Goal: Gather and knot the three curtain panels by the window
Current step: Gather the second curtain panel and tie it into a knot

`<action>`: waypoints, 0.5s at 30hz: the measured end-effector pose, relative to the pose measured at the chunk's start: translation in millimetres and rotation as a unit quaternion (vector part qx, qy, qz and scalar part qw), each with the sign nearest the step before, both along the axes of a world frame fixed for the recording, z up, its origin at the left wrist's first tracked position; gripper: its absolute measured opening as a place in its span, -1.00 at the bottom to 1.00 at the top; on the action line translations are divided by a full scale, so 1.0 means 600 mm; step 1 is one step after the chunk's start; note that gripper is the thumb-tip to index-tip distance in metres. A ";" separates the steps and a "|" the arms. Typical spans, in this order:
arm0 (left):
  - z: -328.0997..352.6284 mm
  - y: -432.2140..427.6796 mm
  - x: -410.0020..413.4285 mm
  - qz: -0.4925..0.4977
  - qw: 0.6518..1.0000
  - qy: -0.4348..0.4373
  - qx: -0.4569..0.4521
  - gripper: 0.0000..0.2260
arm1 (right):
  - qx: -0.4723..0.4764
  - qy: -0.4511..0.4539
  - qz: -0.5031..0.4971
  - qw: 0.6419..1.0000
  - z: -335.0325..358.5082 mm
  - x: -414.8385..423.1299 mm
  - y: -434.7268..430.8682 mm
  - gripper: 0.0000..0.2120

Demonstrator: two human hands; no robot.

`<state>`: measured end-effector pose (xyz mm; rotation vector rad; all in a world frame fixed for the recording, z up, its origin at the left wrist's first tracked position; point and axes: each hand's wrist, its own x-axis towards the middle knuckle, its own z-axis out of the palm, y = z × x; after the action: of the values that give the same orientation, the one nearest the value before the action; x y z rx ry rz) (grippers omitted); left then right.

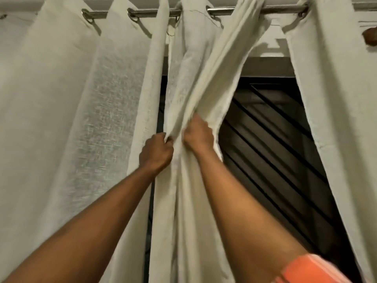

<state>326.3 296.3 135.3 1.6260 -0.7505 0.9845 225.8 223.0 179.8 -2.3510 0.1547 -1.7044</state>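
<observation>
Gathering is under way, I judge: the left hand [157,153] grips one edge of the middle panel [195,88], and the right hand [199,135] clutches its bunched folds. Next, the folds likely need drawing together for knotting.

Three cream curtain panels hang here: a left panel [61,99], a middle panel [195,78] and a right panel [336,78]. One metal curtain rod [283,9] carries all three. Three eyelet rings show plainly: a first ring [87,16], a second ring [132,15] and a third ring [210,9]. Others are half buried in folds, so their full number cannot be told. Two hands are in view, the left hand [156,152] and the right hand [199,135], on two bare forearms. One orange striped sleeve [312,268] shows. One dark window [275,129] lies behind, crossed by several diagonal bars too blurred to count. One small brown object [369,36] sits on the wall.
</observation>
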 end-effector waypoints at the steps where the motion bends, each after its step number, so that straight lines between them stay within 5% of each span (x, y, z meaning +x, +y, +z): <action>1: -0.001 0.016 0.004 -0.010 1.000 -0.008 -0.015 -0.76 | -0.017 -0.013 0.026 0.999 0.007 0.020 0.043 -0.67; 6: -0.009 0.104 0.033 -0.115 0.980 0.045 -0.158 -0.64 | -0.101 0.035 0.073 0.992 0.006 0.083 0.170 -0.69; 10: -0.029 0.137 0.044 -0.062 0.992 0.060 -0.089 -0.80 | -0.108 0.104 -0.010 0.989 -0.021 0.088 0.091 -0.58; 15: -0.018 0.093 0.037 -0.062 0.996 0.040 -0.044 -0.75 | -0.024 0.119 -0.062 0.991 -0.060 0.028 -0.044 -0.40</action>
<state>348.3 352.2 124.6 1.5160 -0.7346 0.8481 242.5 196.8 143.6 -2.6264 0.3097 -1.4884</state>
